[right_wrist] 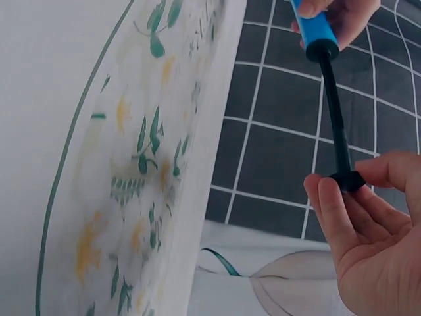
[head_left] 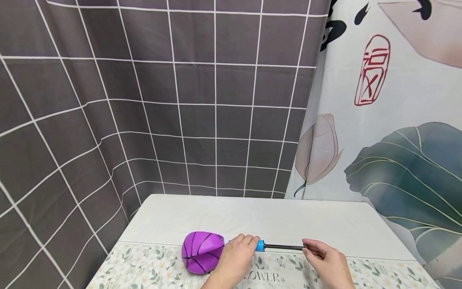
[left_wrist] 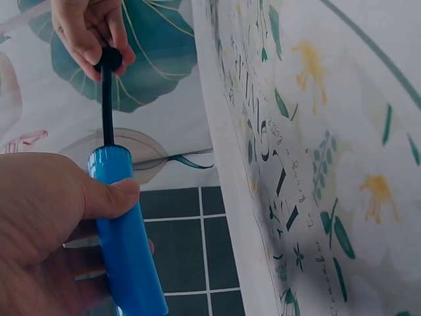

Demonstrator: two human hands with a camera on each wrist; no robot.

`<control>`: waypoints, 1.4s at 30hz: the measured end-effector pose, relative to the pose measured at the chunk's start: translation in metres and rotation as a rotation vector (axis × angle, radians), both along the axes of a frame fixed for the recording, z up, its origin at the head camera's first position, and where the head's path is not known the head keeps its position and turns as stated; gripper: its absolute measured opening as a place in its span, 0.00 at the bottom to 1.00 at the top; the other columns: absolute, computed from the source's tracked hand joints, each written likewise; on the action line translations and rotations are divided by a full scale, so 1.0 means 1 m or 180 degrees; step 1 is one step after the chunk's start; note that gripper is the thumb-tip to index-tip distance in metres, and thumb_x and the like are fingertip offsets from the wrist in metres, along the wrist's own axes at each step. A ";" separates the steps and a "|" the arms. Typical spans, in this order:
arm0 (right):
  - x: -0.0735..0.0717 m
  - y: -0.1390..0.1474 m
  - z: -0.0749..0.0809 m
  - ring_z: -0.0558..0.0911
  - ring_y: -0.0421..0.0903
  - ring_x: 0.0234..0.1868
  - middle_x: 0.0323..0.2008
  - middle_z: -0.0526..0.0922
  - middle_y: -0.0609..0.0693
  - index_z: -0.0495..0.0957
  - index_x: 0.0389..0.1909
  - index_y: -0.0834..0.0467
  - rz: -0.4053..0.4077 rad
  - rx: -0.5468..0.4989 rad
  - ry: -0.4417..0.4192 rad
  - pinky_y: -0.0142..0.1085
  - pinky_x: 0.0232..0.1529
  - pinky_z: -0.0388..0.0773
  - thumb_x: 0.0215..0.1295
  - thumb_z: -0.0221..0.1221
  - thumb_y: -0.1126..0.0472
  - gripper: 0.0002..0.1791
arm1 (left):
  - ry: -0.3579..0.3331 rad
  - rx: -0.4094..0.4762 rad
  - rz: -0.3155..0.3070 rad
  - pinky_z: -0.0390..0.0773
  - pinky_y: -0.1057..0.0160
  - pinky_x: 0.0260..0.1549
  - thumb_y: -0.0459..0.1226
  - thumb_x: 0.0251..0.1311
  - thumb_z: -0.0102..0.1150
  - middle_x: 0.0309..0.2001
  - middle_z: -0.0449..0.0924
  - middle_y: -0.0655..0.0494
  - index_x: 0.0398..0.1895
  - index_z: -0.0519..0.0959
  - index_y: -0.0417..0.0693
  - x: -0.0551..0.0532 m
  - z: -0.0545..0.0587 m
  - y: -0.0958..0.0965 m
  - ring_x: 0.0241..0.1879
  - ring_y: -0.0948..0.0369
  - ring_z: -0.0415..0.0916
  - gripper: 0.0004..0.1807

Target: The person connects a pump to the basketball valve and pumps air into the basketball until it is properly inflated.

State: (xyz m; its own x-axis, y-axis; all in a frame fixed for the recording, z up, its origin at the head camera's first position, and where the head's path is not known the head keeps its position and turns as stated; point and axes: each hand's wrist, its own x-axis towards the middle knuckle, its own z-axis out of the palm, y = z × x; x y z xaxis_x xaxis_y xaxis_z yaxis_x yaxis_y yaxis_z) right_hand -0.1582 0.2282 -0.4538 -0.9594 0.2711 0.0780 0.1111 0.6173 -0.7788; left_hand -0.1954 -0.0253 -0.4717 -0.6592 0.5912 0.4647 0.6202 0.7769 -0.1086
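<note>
My left hand (head_left: 237,257) grips the blue barrel of a hand pump (left_wrist: 133,253), its thumb lying along the side. A black rod (head_left: 283,247) extends a long way out of the barrel toward the right. At the rod's end, the fingers of my right hand (head_left: 330,261) pinch a small black knob (right_wrist: 347,181). Left of the pump sits a purple ball (head_left: 202,263) with black basketball lines, sagging and creased by a deep dent. The pump's left end meets the ball's side in the head view, partly hidden behind my left hand.
A table with a white, flower-printed cover (head_left: 144,265) lies under the hands and ball. Behind it hangs a dark grey curtain with a white grid (head_left: 231,120). A white curtain with leaf prints (head_left: 346,160) hangs on the right.
</note>
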 end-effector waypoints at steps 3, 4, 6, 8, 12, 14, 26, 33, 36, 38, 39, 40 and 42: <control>-0.001 -0.006 -0.002 0.88 0.43 0.34 0.39 0.89 0.55 0.84 0.53 0.65 0.0030 -0.0066 0.0036 0.29 0.33 0.84 0.63 0.66 0.64 0.17 | 0.0050 -0.0105 0.0083 0.80 0.63 0.53 0.34 0.49 0.74 0.47 0.83 0.59 0.56 0.81 0.49 0.000 0.000 0.001 0.46 0.61 0.79 0.27; -0.001 -0.009 -0.003 0.87 0.42 0.34 0.38 0.90 0.54 0.84 0.52 0.65 0.0044 -0.0060 0.0063 0.29 0.33 0.84 0.63 0.67 0.64 0.17 | 0.0072 -0.0143 0.0108 0.80 0.62 0.54 0.34 0.49 0.73 0.47 0.83 0.58 0.56 0.81 0.48 0.000 0.000 0.002 0.46 0.60 0.78 0.26; -0.002 -0.015 -0.004 0.87 0.41 0.34 0.38 0.90 0.54 0.85 0.52 0.64 0.0066 -0.0041 0.0125 0.28 0.33 0.84 0.63 0.67 0.64 0.17 | 0.0099 -0.0224 0.0138 0.80 0.61 0.56 0.33 0.51 0.72 0.47 0.83 0.57 0.55 0.81 0.48 0.001 0.000 0.003 0.45 0.59 0.78 0.25; -0.003 -0.022 -0.005 0.87 0.40 0.33 0.38 0.90 0.53 0.86 0.51 0.62 0.0066 -0.0007 0.0194 0.28 0.33 0.84 0.62 0.67 0.64 0.16 | 0.0104 -0.0267 0.0136 0.80 0.59 0.57 0.32 0.49 0.72 0.46 0.83 0.56 0.55 0.81 0.46 0.001 0.000 0.005 0.45 0.58 0.78 0.26; -0.005 -0.041 -0.006 0.88 0.40 0.34 0.38 0.90 0.53 0.87 0.49 0.62 0.0102 -0.0025 0.0372 0.27 0.34 0.84 0.61 0.68 0.64 0.15 | 0.0127 -0.0251 0.0129 0.81 0.57 0.56 0.32 0.45 0.75 0.44 0.83 0.55 0.54 0.81 0.45 0.003 -0.001 0.009 0.43 0.57 0.78 0.27; -0.006 -0.050 -0.008 0.88 0.41 0.34 0.38 0.90 0.54 0.87 0.48 0.63 0.0168 -0.0065 0.0437 0.27 0.34 0.84 0.61 0.68 0.65 0.14 | 0.0194 -0.0227 0.0135 0.82 0.57 0.55 0.33 0.44 0.76 0.43 0.82 0.55 0.52 0.81 0.45 0.004 -0.002 0.012 0.42 0.57 0.78 0.27; -0.011 -0.063 -0.018 0.88 0.42 0.33 0.37 0.90 0.53 0.85 0.49 0.65 0.0423 -0.0282 0.0258 0.29 0.32 0.85 0.61 0.69 0.63 0.16 | 0.0000 -0.0195 0.0153 0.79 0.58 0.59 0.34 0.45 0.75 0.44 0.82 0.58 0.54 0.80 0.48 0.006 -0.006 0.010 0.47 0.59 0.78 0.28; -0.009 -0.029 -0.014 0.88 0.42 0.34 0.38 0.90 0.54 0.85 0.50 0.64 0.0052 -0.0160 0.0130 0.28 0.33 0.84 0.61 0.67 0.65 0.16 | 0.0007 -0.0237 0.0262 0.77 0.59 0.61 0.33 0.45 0.74 0.45 0.81 0.58 0.55 0.79 0.48 0.004 -0.003 0.008 0.47 0.60 0.77 0.29; -0.008 -0.014 -0.012 0.88 0.43 0.34 0.38 0.90 0.54 0.84 0.52 0.65 -0.0038 -0.0170 -0.0011 0.30 0.33 0.85 0.62 0.66 0.65 0.17 | 0.0019 -0.0233 0.0266 0.77 0.59 0.60 0.32 0.47 0.72 0.46 0.81 0.58 0.55 0.79 0.48 0.004 -0.002 0.008 0.47 0.60 0.77 0.28; -0.007 -0.007 -0.011 0.88 0.44 0.35 0.38 0.89 0.55 0.83 0.53 0.66 -0.0068 -0.0178 -0.0048 0.32 0.34 0.86 0.63 0.65 0.64 0.18 | 0.0023 -0.0217 0.0262 0.78 0.59 0.60 0.31 0.48 0.71 0.46 0.81 0.58 0.55 0.79 0.48 0.004 -0.001 0.009 0.47 0.60 0.77 0.27; -0.007 -0.004 -0.010 0.88 0.45 0.35 0.39 0.89 0.56 0.83 0.53 0.66 -0.0087 -0.0169 -0.0064 0.33 0.34 0.86 0.63 0.65 0.64 0.19 | 0.0024 -0.0219 0.0265 0.78 0.60 0.60 0.31 0.48 0.71 0.46 0.81 0.58 0.55 0.79 0.48 0.004 -0.001 0.009 0.47 0.60 0.77 0.27; -0.007 -0.002 -0.009 0.88 0.45 0.35 0.39 0.89 0.56 0.83 0.53 0.66 -0.0094 -0.0155 -0.0061 0.33 0.34 0.86 0.63 0.65 0.64 0.19 | 0.0023 -0.0209 0.0262 0.78 0.60 0.60 0.31 0.49 0.70 0.46 0.81 0.58 0.56 0.79 0.48 0.004 -0.001 0.009 0.47 0.60 0.77 0.26; -0.007 0.000 -0.008 0.88 0.45 0.35 0.39 0.89 0.57 0.83 0.53 0.66 -0.0115 -0.0143 -0.0047 0.33 0.34 0.86 0.62 0.65 0.64 0.19 | 0.0015 -0.0202 0.0259 0.78 0.60 0.60 0.31 0.49 0.70 0.46 0.81 0.58 0.56 0.79 0.48 0.004 -0.001 0.009 0.47 0.60 0.77 0.27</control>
State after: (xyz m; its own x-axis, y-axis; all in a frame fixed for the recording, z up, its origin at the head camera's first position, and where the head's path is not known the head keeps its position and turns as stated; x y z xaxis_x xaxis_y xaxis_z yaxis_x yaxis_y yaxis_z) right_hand -0.1649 0.2278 -0.4623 -0.9499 0.3083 0.0510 0.1443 0.5773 -0.8037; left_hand -0.1917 -0.0163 -0.4728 -0.7041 0.5641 0.4313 0.5547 0.8162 -0.1620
